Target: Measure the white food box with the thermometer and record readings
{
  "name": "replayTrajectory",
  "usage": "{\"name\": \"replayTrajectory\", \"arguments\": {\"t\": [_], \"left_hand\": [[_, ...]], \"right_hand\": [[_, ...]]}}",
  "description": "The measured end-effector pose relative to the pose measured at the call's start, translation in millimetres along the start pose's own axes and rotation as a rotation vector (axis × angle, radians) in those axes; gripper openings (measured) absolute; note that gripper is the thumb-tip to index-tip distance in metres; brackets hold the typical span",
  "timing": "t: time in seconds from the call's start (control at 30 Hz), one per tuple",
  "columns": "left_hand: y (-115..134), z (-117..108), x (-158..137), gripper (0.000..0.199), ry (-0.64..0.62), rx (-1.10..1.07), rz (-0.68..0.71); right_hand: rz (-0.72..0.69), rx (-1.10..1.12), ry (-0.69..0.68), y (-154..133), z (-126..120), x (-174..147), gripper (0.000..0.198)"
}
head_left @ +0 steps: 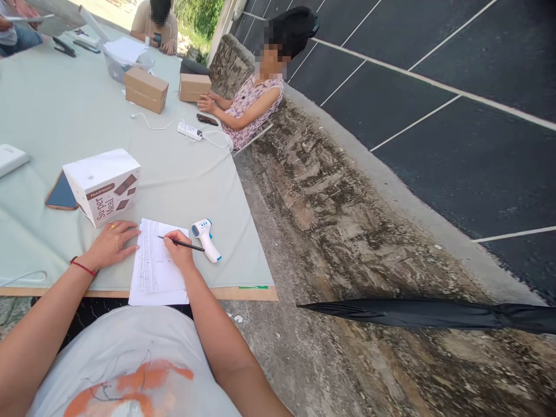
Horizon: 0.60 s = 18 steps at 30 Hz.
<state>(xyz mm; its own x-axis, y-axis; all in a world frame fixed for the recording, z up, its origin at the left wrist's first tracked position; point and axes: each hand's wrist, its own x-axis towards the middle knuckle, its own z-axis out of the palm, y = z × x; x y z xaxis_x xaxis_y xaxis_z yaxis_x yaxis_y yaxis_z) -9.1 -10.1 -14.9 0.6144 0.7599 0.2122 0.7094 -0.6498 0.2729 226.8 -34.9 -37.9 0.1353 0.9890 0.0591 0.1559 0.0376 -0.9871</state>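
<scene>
Gripped in my right hand (179, 250) is a black pen (193, 247), its tip over a sheet of paper (163, 278) with columns of handwriting. The sheet lies at the table's near edge and overhangs it slightly. My left hand (113, 244) rests flat with fingers spread, its fingertips at the sheet's left edge. Just beyond that hand stands a white box (104, 182) with brown print reading "Su-per Meal". A white and blue infrared thermometer (206, 239) lies right of the paper.
A phone (61, 191) lies behind the white box. Further back on the cloth-covered table (191, 185) are two brown cartons (146, 90), a power strip (190, 131) and a plastic basket (115, 66) of papers. One person touches a carton; others sit at the far side. A stone ledge (313, 191) runs along the right.
</scene>
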Motion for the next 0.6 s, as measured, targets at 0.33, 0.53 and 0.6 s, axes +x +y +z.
{"name": "replayTrajectory", "arguments": {"t": [0.33,0.53,0.6], "left_hand": [[0.6,-0.9,-0.4,0.05,-0.011,-0.003,-0.001],[1.2,-1.6,0.0,0.052,-0.003,-0.018,0.002],[1.3,-1.4,0.1,0.052,-0.006,-0.013,0.0]], "right_hand": [[0.01,-0.001,0.037,2.5,-1.3,1.7,0.014],[0.014,-0.047,0.09,1.4,-3.0,2.6,0.01],[0.01,-0.06,0.087,-0.1,-3.4,2.3,0.01]]}}
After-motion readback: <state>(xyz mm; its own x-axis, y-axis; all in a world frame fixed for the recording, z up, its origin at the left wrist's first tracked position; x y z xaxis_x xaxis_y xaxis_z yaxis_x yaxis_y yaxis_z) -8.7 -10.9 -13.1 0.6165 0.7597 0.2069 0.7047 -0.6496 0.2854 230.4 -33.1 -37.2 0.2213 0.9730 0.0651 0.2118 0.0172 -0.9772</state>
